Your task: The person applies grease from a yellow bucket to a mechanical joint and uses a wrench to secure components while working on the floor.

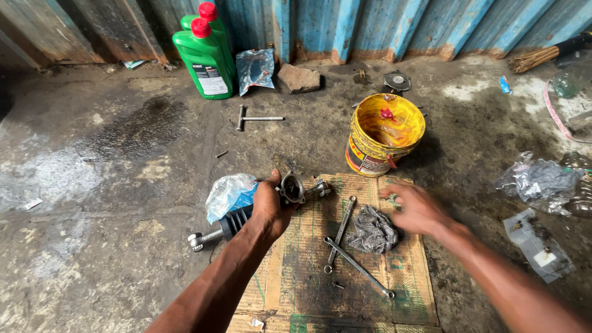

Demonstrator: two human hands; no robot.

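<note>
The worn, flattened brown cardboard sheet [308, 296] is serving as the work mat on the stained concrete floor [111, 203], and keeping every loose piece on it looks like the surest way of doing this step well, since anything small rolling onto the dark ground would be hard to find. The dark finned metal engine part with a shaft sticking out at its lower left end [231, 225] is lying across the mat's left edge, partly on the floor, just beside a crumpled clear and blue plastic bag [229, 194]. The left hand [270, 206] is pressing down over it, fingers curled tight around its upper end where a round silver flange [291, 188] is showing; holding it this firmly should be keeping it from rolling. The left forearm is reaching up from the bottom of the view, wrist nearly straight. The right hand [416, 209] is blurred, hovering palm down with fingers spread wide and holding nothing, just to the right of a crumpled grey rag [372, 231]. Its arm is coming in from the lower right. Two long silver spanners [340, 231] are lying crossed beside the rag, within easy reach. A dented yellow plastic bucket [385, 132] is standing beyond the mat.
</note>
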